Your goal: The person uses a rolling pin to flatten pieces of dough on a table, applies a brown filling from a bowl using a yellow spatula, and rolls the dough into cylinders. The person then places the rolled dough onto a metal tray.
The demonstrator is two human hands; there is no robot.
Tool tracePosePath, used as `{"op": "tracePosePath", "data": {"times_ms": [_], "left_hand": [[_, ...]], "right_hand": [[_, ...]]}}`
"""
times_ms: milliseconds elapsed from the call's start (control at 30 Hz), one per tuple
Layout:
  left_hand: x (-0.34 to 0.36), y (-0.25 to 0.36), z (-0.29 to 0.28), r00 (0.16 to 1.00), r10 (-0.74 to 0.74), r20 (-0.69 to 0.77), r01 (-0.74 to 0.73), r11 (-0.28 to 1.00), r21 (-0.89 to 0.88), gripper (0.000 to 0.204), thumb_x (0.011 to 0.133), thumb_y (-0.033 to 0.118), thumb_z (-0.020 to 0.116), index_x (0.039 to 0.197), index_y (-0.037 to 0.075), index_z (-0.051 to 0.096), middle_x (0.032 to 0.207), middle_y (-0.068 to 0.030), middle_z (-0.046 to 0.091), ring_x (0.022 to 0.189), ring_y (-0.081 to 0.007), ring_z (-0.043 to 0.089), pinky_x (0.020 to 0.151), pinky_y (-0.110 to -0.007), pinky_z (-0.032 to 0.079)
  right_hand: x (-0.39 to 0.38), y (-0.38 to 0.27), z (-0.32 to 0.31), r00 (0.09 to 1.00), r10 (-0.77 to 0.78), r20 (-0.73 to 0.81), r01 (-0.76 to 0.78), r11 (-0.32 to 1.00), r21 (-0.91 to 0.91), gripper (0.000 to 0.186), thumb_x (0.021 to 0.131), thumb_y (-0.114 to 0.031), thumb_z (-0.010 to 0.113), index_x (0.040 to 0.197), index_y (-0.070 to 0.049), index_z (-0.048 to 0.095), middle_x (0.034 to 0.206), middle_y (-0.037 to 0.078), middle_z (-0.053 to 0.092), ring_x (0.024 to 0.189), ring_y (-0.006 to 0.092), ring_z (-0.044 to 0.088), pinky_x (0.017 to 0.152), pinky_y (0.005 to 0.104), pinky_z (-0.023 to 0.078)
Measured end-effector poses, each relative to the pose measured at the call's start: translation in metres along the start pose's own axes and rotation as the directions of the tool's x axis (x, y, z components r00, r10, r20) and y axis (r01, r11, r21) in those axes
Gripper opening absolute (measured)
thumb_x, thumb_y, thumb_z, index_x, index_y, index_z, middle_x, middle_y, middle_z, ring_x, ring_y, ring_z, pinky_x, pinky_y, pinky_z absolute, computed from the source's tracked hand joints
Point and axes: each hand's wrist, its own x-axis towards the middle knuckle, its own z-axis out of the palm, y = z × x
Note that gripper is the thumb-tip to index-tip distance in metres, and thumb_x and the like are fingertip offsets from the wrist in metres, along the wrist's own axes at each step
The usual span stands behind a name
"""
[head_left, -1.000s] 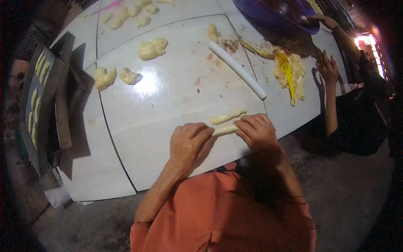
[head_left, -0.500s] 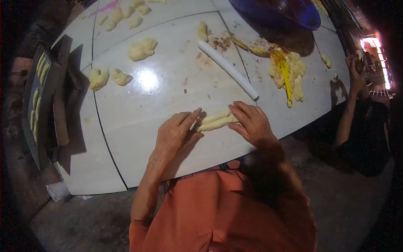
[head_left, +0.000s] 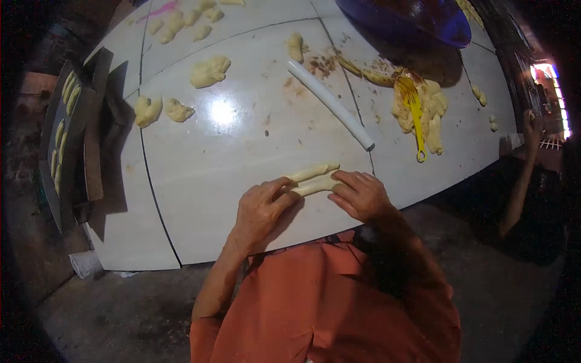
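Two pale strips of dough lie side by side on the white tiled table, close to its front edge. My left hand [head_left: 261, 209] pinches the left end of the nearer dough strip [head_left: 316, 184]. At the other end, my right hand [head_left: 361, 195] grips the same strip between thumb and fingers. The farther dough strip [head_left: 315, 171] rests just behind it, its left end by my left fingertips. Beyond my hands lies a white rolling rod [head_left: 330, 104], slanting across the tiles. A yellow fork-like utensil [head_left: 417, 124] sits on a dough heap [head_left: 433, 109] to the right.
Several dough lumps [head_left: 210, 72] are scattered at the far left. A dark tray [head_left: 60, 151] holding shaped dough stands tilted on the left. At the back right is a blue basin [head_left: 405, 24] with brown filling. Another person's arm [head_left: 521, 181] shows at the right edge.
My fingers have closed on the ends of the nearer strip, and the two strips have come slightly apart. The view has shifted a little. The other person's hand has moved.
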Motion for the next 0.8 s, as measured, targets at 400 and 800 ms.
{"op": "tracePosePath", "data": {"times_ms": [400,800], "left_hand": [[0.006,0.004,-0.003,0.998,-0.022,0.067,0.017,0.997,0.072,0.016,0.085,0.011,0.074,0.1,0.015,0.07,0.093,0.0016,0.066,0.071,-0.0164,0.062,0.06,-0.033,0.046],[0.012,0.0,-0.01,0.97,-0.22,0.108,0.226,0.973,-0.049,0.047,0.079,0.013,0.081,0.124,0.013,0.065,0.117,-0.0093,0.065,0.092,-0.0297,0.069,0.078,-0.042,0.058]], "right_hand": [[0.018,0.001,-0.015,0.992,0.061,0.11,-0.06,0.998,-0.007,0.026,0.082,-0.013,0.074,0.104,-0.006,0.062,0.1,0.008,0.061,0.086,0.0261,0.066,0.074,0.0404,0.054],[0.02,0.011,-0.023,0.969,0.243,0.039,-0.246,0.944,0.221,0.041,0.084,-0.024,0.081,0.118,-0.007,0.065,0.12,0.014,0.061,0.101,0.03,0.067,0.084,0.0415,0.056]]}}
